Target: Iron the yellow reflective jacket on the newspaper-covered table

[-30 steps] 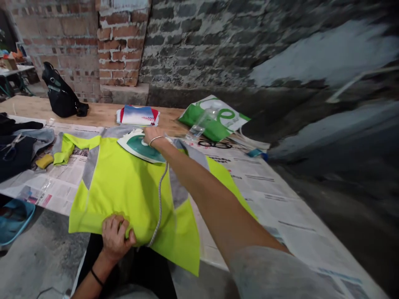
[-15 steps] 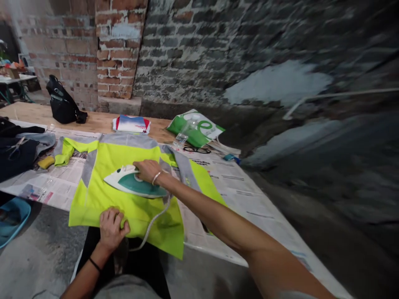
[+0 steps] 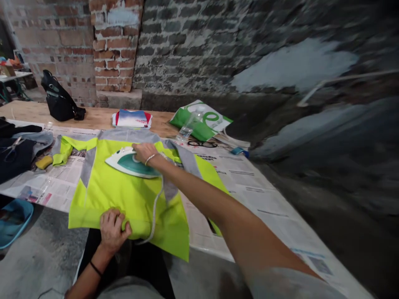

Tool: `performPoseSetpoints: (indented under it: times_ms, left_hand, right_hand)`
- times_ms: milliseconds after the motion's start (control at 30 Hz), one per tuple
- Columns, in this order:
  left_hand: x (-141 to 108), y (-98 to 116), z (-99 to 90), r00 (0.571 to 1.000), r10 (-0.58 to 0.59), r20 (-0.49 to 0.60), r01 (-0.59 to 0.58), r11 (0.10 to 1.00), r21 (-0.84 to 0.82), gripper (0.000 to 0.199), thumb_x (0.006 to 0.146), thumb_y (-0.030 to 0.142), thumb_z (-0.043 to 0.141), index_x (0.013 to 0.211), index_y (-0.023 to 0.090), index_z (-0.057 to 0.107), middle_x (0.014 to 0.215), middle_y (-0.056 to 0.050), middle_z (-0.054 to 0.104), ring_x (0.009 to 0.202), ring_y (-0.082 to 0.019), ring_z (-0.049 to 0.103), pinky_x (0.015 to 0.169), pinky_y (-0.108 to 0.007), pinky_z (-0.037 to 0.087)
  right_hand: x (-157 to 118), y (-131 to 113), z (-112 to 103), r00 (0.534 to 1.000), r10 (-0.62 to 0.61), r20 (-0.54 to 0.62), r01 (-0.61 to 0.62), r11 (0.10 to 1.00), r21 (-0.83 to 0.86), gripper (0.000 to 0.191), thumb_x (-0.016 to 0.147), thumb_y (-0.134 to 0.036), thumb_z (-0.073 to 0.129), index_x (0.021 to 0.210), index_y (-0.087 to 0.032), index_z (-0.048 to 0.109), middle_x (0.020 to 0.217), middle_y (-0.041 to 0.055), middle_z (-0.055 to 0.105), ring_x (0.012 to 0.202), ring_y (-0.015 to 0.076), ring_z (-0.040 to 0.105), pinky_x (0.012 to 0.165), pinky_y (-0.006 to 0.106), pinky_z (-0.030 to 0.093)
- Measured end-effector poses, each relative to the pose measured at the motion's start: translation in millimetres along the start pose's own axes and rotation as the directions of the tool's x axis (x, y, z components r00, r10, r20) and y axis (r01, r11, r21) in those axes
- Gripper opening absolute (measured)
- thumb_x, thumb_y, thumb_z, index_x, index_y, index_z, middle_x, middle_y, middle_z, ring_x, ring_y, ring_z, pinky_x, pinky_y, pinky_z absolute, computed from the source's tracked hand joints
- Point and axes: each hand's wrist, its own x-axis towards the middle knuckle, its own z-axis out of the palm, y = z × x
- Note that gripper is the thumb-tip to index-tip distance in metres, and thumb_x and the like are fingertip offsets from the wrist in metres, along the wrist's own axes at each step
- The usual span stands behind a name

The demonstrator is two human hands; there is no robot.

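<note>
A neon yellow and grey long-sleeved top (image 3: 121,191) lies spread over the newspaper-covered table, its lower hem hanging past the front edge. My right hand (image 3: 146,153) is closed round the handle of a white and teal clothes iron (image 3: 132,162), which rests on the upper middle of the fabric with its tip to the left. From the iron's back a pale cord (image 3: 155,207) runs down over the cloth and off the edge. At the hem my left hand (image 3: 114,229) grips the top's bottom edge, fingers on the cloth; its thumb is partly bent.
Dark clothes with scissors (image 3: 14,147) and a yellow sponge-like block (image 3: 44,162) lie at left. Along the back are a black bag (image 3: 60,99), a folded garment (image 3: 132,119), a green-white bag (image 3: 202,120), a clear bottle (image 3: 188,128) and glasses (image 3: 202,143). A blue basin (image 3: 15,222) stands below left.
My right hand has pushed the iron away from me, farther up the top. The cord has drawn out straighter. My left hand stays at the hem.
</note>
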Motion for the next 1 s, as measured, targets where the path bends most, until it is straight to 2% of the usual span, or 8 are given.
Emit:
performPoseSetpoints:
  times_ms: [167,300,367,467,600,767,867,1000]
  left_hand:
    - [-3,3,1.8,1.000,-0.011,-0.010,0.011,1.000,0.004,0.012,0.087,0.022,0.058,0.096,0.021,0.067,0.089,-0.007,0.071,0.093,-0.024,0.066,0.084,-0.037,0.048]
    - [-4,5,3.5,1.000,-0.023,-0.015,0.023,1.000,0.003,0.012,0.087,0.023,0.058,0.095,0.022,0.067,0.088,-0.006,0.071,0.093,-0.024,0.066,0.084,-0.037,0.048]
    - [-4,4,4.0,1.000,-0.020,-0.020,0.020,1.000,0.005,0.011,0.087,0.024,0.058,0.094,0.022,0.067,0.088,-0.006,0.071,0.093,-0.024,0.067,0.084,-0.037,0.048]
    - [-3,2,3.7,1.000,-0.015,-0.019,0.015,1.000,0.006,0.011,0.087,0.023,0.059,0.094,0.021,0.067,0.089,-0.007,0.071,0.093,-0.024,0.066,0.084,-0.036,0.047]
    - [-1,0,2.1,1.000,-0.007,-0.011,0.007,1.000,-0.003,0.013,0.084,0.020,0.061,0.096,0.020,0.067,0.091,-0.007,0.071,0.093,-0.024,0.065,0.083,-0.036,0.047]
    - [-1,-1,2.3,1.000,-0.008,-0.015,0.008,1.000,0.001,0.015,0.083,0.019,0.064,0.097,0.020,0.067,0.092,-0.007,0.070,0.094,-0.024,0.064,0.083,-0.036,0.047]
    - [-2,-2,3.3,1.000,-0.019,-0.007,0.019,1.000,0.008,0.016,0.081,0.018,0.065,0.097,0.022,0.068,0.092,-0.006,0.070,0.093,-0.024,0.065,0.082,-0.036,0.047]
    - [-1,-2,2.5,1.000,-0.015,-0.023,0.015,1.000,-0.002,0.014,0.084,0.019,0.062,0.097,0.020,0.068,0.092,-0.007,0.070,0.094,-0.024,0.064,0.082,-0.036,0.047]
  right_hand:
    - [65,22,-1,0.992,0.115,-0.054,-0.115,0.993,0.008,0.041,0.095,-0.021,0.052,0.132,-0.014,0.067,0.128,0.0226,0.070,0.120,0.0328,0.067,0.094,0.039,0.052]
    - [79,30,-1,0.991,0.127,-0.053,-0.127,0.992,0.004,0.044,0.094,-0.022,0.054,0.134,-0.010,0.067,0.128,0.0255,0.069,0.119,0.0332,0.066,0.094,0.038,0.052]
    - [71,29,-2,0.994,0.106,-0.032,-0.106,0.994,0.000,0.044,0.091,-0.019,0.056,0.132,-0.008,0.067,0.125,0.0261,0.070,0.116,0.0324,0.067,0.092,0.035,0.052]
    - [42,20,-2,0.999,0.048,0.010,-0.048,0.999,-0.002,0.040,0.090,-0.020,0.059,0.127,-0.009,0.070,0.121,0.0230,0.072,0.112,0.0296,0.068,0.087,0.031,0.051]
    - [-18,-1,3,0.997,-0.055,0.057,0.055,0.998,-0.003,0.034,0.089,-0.028,0.061,0.121,-0.022,0.072,0.115,0.0140,0.076,0.107,0.0283,0.070,0.082,0.031,0.051]
    - [-87,-24,9,0.984,-0.157,0.088,0.159,0.987,-0.009,0.031,0.090,-0.032,0.059,0.118,-0.029,0.072,0.107,0.0108,0.079,0.106,0.0294,0.073,0.081,0.033,0.051]
    - [-100,-29,8,0.982,-0.172,0.085,0.174,0.985,-0.015,0.032,0.090,-0.031,0.059,0.120,-0.029,0.070,0.107,0.0115,0.079,0.106,0.0298,0.073,0.081,0.034,0.051]
    - [-81,-28,4,0.988,-0.143,0.056,0.144,0.990,-0.007,0.035,0.092,-0.025,0.056,0.125,-0.028,0.068,0.111,0.0131,0.078,0.108,0.0291,0.073,0.084,0.036,0.052]
